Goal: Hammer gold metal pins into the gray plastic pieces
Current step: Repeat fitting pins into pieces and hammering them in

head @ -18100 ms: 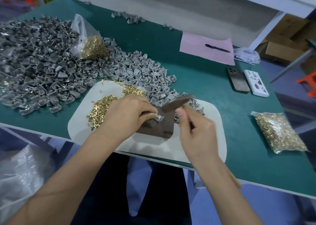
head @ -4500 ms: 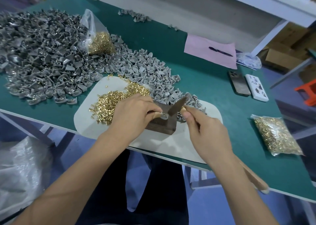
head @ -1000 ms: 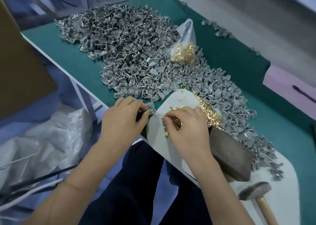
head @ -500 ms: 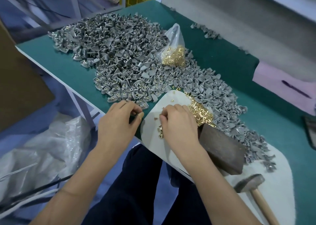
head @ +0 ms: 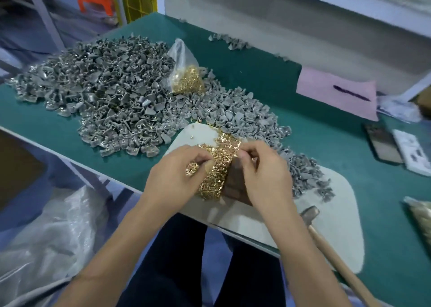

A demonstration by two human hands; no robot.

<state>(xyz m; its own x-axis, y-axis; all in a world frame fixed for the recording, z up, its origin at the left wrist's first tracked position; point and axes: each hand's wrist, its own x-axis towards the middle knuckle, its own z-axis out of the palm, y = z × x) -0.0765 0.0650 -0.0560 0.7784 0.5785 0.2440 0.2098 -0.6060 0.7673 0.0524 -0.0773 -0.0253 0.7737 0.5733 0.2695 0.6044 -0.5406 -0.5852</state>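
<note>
— While my left hand (head: 179, 176) sits on the near-left edge of the loose pin heap, what does the next move turn on?

— On the heap itself. The gold pins (head: 218, 164) lie between my two hands, right of the left one, in a band running from near to far across the white mat (head: 326, 225). My left fingers are curled with the tips drawn together at the heap's edge. Whether they have a pin pinched, I cannot tell.

— And the gray plastic pieces (head: 112, 101)?

— Far and left of both hands, one big pile on the green table (head: 256, 73), spreading right behind the mat. My left hand is the nearer one to it.

— Your right hand (head: 263, 174)?

— Fingertips bunched at the heap's far-right edge, over the dark block (head: 235, 185). It may hold something small, I can't say.

— The hammer (head: 331, 241)?

— Lying near right on the mat, untouched, handle pointing toward me.

— Counts?

— Pins and pieces beyond counting. One hammer, one block, two bags of pins (head: 186, 78), two phones (head: 382, 146).
</note>
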